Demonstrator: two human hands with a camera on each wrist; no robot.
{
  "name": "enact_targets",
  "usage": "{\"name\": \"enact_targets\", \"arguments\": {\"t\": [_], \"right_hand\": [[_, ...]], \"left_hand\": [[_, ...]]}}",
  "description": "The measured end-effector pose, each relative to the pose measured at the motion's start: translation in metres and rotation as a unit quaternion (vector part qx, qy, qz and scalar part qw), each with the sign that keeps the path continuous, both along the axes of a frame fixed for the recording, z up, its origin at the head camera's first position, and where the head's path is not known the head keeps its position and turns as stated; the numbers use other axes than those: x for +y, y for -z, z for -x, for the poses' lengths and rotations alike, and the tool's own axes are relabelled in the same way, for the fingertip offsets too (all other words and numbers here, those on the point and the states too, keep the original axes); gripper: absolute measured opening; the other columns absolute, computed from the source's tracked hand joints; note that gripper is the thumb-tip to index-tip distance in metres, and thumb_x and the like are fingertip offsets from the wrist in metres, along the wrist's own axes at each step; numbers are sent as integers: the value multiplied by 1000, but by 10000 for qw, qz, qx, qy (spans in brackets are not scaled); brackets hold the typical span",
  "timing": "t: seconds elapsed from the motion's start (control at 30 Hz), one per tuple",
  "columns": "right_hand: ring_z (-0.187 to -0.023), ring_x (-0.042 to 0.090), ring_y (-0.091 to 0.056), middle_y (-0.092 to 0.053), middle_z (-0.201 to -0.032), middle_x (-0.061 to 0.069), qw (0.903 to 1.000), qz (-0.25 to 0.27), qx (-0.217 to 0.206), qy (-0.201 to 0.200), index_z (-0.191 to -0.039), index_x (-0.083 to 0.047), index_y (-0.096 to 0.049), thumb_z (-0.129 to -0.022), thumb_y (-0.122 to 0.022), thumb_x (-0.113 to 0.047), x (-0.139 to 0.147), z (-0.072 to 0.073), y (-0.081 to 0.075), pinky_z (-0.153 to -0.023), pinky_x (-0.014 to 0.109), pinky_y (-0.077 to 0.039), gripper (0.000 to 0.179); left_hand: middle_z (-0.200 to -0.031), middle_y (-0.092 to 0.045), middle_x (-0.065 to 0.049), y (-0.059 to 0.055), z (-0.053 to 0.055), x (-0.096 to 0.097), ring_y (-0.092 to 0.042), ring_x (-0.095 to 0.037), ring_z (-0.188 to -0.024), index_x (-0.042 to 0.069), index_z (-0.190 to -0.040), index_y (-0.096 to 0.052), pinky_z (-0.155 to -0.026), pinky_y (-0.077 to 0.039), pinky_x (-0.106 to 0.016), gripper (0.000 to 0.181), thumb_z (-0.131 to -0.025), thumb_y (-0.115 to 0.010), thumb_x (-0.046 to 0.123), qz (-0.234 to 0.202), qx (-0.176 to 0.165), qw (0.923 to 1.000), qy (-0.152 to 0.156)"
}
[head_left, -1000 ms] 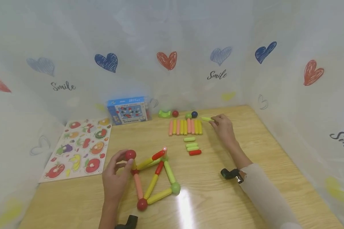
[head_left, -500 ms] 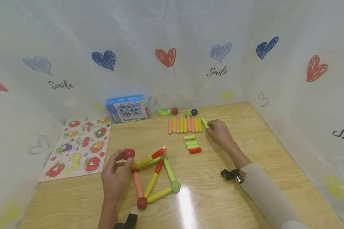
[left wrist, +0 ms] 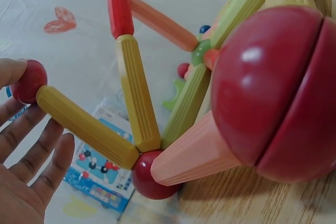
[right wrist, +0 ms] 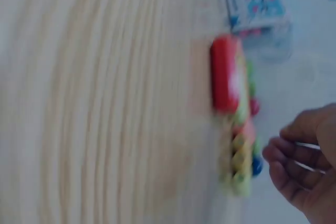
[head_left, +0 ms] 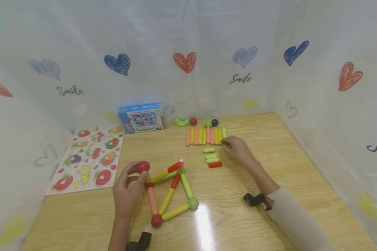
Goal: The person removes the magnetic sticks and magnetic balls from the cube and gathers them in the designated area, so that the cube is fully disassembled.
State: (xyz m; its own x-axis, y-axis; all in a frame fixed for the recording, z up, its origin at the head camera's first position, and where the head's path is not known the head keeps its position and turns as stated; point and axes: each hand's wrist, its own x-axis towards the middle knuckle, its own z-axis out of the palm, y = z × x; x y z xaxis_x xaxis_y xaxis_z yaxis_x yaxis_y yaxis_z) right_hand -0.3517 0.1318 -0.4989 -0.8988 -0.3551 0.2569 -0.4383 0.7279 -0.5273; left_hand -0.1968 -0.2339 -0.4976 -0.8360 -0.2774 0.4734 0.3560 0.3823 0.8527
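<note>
My left hand [head_left: 127,191] pinches a red ball [left wrist: 29,82] between thumb and fingers. The ball tops a yellow rod [left wrist: 86,127] that slants up from a lower red ball [left wrist: 156,174], part of a frame of rods and balls. Another red ball [head_left: 156,220] and a green ball [head_left: 193,203] form its near corners. My right hand [head_left: 237,150] is at the near end of a light green rod [head_left: 224,132], which lies at the right end of a row of yellow and pink rods [head_left: 204,136]. In the blurred right wrist view its fingers are loosely bent, with nothing visible between them.
Several short light green rods [head_left: 208,150] and a short red rod [head_left: 215,164] lie before the row. Behind it are a blue ball [head_left: 215,122], a green curved piece [head_left: 182,122] and a blue box [head_left: 141,118]. A fruit-picture sheet [head_left: 88,158] lies at left.
My right hand has turned the light green rod from sideways to lengthwise, set it beside the row, and drawn back slightly toward me. My left hand keeps its hold on the red ball.
</note>
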Motion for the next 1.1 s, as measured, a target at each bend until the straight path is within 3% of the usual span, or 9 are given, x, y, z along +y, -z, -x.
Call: {"name": "enact_targets", "arguments": {"t": [0.1,0.23,0.33,0.43,0.5,0.7,0.8,0.93,1.1], "right_hand": [[-84,19,-66,-71,-96,7,9949,318,398,-873,-108,1,-72,-94,-67,-4,-20,-22,-14,-72,34,-58,16],[-83,15,-66,-69,-102,6,9669,757,1212,-2113,-111,-2,-70,-89,-73,-3,-53,-50,-26,-69,28,-58,22],[-84,14,-65,-65,-110,7,9447,664,1823,-2645,-118,-3,-67,-87,-75,-5,-77,-67,-32,-69,19,-55,32],[-86,13,-63,-61,-115,7,9335,396,2180,-2820,-122,-3,-66,-87,-77,-6,-97,-77,-34,-74,12,-51,37],[-88,12,-63,-59,-116,8,9310,345,2240,-2859,-120,-2,-66,-87,-77,-4,-107,-80,-33,-78,11,-50,35],[-95,13,-62,-60,-112,8,9298,340,2211,-2924,-111,-1,-70,-87,-75,2,-120,-85,-31,-85,11,-49,25],[-88,11,-59,-60,-107,6,9273,-233,2192,-3026,-107,-2,-72,-89,-70,6,-119,-87,-36,-80,9,-48,20],[-85,8,-59,-60,-106,5,9220,-884,2038,-3172,-108,-3,-73,-90,-70,2,-115,-91,-48,-76,8,-47,18],[-84,10,-59,-61,-105,3,9387,-123,1702,-2997,-106,-5,-72,-87,-76,-3,-95,-90,-57,-72,14,-51,19]], "left_hand": [[-114,-68,-12,-3,-1,2,-59,-5,-103,-1,-128,-61,-81,-51,-15,41,-89,-71,-6,6,34,10000,20],[-114,-67,-12,-2,-1,2,-59,-5,-104,0,-129,-61,-82,-51,-15,40,-90,-70,-5,-39,-28,10000,23],[-115,-67,-7,4,0,0,-59,-7,-105,4,-130,-62,-82,-51,-16,41,-90,-71,-3,-76,-56,10000,32],[-115,-67,-6,7,1,-1,-59,-8,-105,7,-130,-63,-82,-51,-16,42,-90,-72,-2,-111,-33,9999,30],[-116,-67,-7,6,1,0,-59,-8,-105,5,-130,-63,-82,-51,-16,42,-89,-72,-3,-131,3,9999,37],[-114,-68,-15,-20,-9,11,-58,-4,-103,-3,-126,-61,-81,-51,-15,36,-91,-70,-3,-8,-25,10000,11],[-112,-68,-16,-26,-11,13,-59,-5,-102,-5,-125,-61,-81,-51,-15,35,-91,-69,-4,15,-19,10000,22],[-111,-68,-16,-16,-7,8,-59,-5,-102,-4,-126,-62,-80,-51,-14,37,-89,-70,-6,26,42,10000,37],[-113,-69,-9,1,0,0,-59,-6,-104,4,-129,-63,-80,-51,-15,42,-88,-73,-4,-10,64,10000,39]]}}
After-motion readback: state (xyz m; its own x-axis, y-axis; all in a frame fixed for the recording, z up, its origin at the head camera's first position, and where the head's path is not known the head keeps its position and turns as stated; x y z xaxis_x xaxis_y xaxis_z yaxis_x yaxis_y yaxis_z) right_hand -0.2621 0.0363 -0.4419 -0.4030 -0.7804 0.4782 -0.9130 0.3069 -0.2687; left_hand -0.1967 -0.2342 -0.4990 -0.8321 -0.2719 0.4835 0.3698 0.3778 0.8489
